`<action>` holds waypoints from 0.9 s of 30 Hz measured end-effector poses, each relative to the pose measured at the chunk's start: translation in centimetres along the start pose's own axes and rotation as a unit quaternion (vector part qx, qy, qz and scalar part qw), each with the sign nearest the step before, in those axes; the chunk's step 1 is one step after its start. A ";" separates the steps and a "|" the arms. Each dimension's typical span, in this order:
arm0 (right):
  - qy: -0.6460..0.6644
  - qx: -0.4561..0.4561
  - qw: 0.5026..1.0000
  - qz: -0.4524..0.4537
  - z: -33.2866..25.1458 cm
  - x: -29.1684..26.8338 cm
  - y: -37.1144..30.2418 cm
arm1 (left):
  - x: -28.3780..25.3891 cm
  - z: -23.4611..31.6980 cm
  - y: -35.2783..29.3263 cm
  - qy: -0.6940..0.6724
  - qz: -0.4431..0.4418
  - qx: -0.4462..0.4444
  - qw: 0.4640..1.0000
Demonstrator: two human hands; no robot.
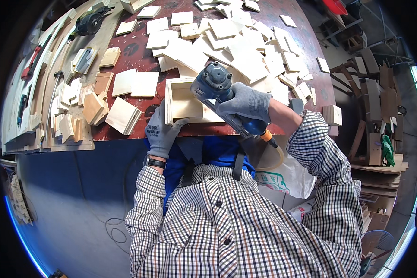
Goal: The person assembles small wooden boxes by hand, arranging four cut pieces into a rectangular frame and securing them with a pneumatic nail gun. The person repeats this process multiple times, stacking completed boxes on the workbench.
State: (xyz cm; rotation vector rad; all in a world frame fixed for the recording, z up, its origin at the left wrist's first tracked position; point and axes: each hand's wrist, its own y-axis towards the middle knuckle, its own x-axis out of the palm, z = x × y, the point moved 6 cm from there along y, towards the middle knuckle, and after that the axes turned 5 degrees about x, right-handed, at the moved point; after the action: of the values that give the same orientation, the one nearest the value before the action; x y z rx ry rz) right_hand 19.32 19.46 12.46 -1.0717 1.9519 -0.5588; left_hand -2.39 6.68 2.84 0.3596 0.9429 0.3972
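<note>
At the table's front edge lies a shallow open wooden box [184, 104] of pale boards. My left hand [163, 132], in a grey work glove, grips its near left corner, with the thumb on the front wall and the fingers outside the left side. My right hand [245, 103], gloved alike, is wrapped round the handle of a blue and black pneumatic nail gun [213, 79]. The gun is tilted across the box's right part and hides it. Whether its nose touches the wood cannot be seen. A yellowish air hose [279, 160] runs from the handle's end.
Loose pale wood pieces [250, 65] are heaped over the far side of the dark red table [134, 113]. Stacked blocks [123, 116] stand to the left, near a black power tool [91, 21] and a side bench. Scrap boards [375, 102] lean at the right.
</note>
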 end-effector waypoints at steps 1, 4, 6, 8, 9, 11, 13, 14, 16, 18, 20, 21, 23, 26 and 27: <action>0.004 -0.002 1.000 -0.001 0.2 0.0 0.1 | 0.1 -0.1 0.0 0.003 -0.002 0.000 1.000; 0.012 -0.006 1.000 -0.002 0.5 0.1 0.3 | 0.1 0.0 -0.1 0.013 0.002 0.009 1.000; 0.012 -0.003 1.000 -0.001 0.2 -0.1 0.1 | 0.0 0.1 0.0 0.012 0.008 0.020 1.000; -0.001 -0.001 1.000 -0.002 -0.2 -0.2 -0.3 | -0.1 0.4 0.1 0.001 0.014 0.030 0.999; -0.007 0.001 1.000 -0.003 -0.3 -0.3 -0.4 | -0.1 0.4 0.2 0.007 0.001 0.025 1.000; -0.003 0.002 1.000 -0.007 -0.5 -0.3 -0.5 | -0.2 0.6 0.4 0.022 -0.024 0.013 0.999; 0.002 0.003 1.000 -0.006 -0.6 -0.3 -0.6 | -0.4 0.9 0.5 0.021 -0.001 0.025 0.999; 0.004 0.003 1.000 -0.004 -0.7 -0.4 -0.8 | -0.5 1.0 0.5 0.020 0.011 0.031 0.999; 0.004 0.007 1.000 0.000 -0.9 -0.4 -1.0 | -0.3 0.8 0.3 0.016 0.011 0.028 0.999; -0.001 0.014 1.000 0.002 -1.0 -0.4 -1.1 | -0.2 0.6 0.1 0.012 0.011 0.026 1.000; -0.002 0.020 1.000 0.000 -1.0 -0.4 -1.1 | -0.1 0.5 0.1 0.011 0.008 0.022 1.000; -0.003 0.022 1.000 -0.001 -1.0 -0.4 -1.1 | -0.1 0.4 0.0 0.011 0.009 0.022 1.000; -0.005 0.013 1.000 -0.005 -0.7 -0.4 -0.8 | 0.0 0.3 0.0 0.010 0.012 0.025 1.000; 0.001 0.008 1.000 -0.004 -1.0 -0.3 -1.0 | 0.0 0.1 -0.3 0.010 0.020 0.021 1.000; 0.005 0.008 1.000 -0.003 -1.2 -0.3 -1.1 | 0.0 0.1 -0.3 0.011 0.018 0.018 1.000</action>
State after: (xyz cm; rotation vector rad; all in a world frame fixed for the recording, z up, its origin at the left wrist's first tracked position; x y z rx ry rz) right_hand 18.97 19.16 13.99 -1.0675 1.9502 -0.5832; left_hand -2.27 6.45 2.73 0.4063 0.9669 0.4170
